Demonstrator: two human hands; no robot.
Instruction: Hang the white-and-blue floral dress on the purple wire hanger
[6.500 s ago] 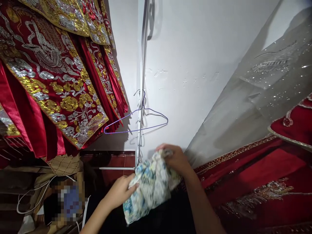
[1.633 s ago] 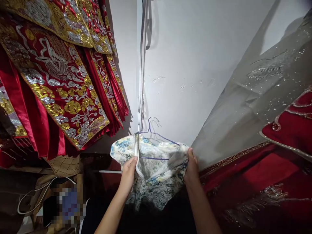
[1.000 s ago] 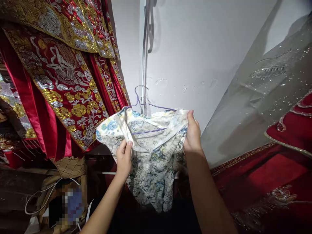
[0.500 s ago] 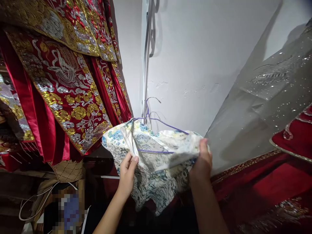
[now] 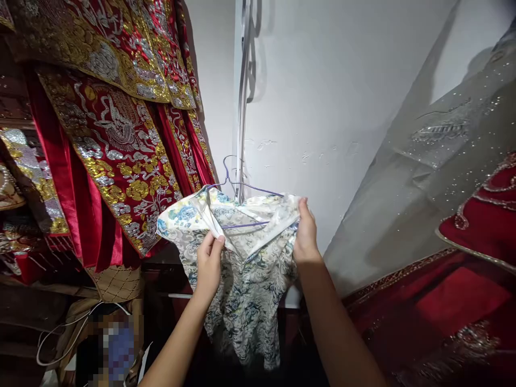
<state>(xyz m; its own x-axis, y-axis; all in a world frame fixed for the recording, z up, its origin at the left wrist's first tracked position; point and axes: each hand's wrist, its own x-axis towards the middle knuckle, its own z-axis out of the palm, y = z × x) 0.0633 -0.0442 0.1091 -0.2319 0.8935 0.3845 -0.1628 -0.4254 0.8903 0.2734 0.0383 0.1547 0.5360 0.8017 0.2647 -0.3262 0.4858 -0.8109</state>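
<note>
The embroidered red costume (image 5: pixel 129 145) on the left ran past the upper edge; the dark red cloth (image 5: pixel 463 295) at lower right was cut off and dim. Between them, in front of the silvery rail (image 5: pixel 243 91), the floral garment (image 5: pixel 242 290) was on the purple hanger (image 5: pixel 246 224), its hem fading into shadow. The right hand (image 5: pixel 306 231) gripped one shoulder, fingers hidden behind cloth; the left hand (image 5: pixel 209 263), fingers curled, pinched the neckline. Whether the hook touched the rail was unclear.
</note>
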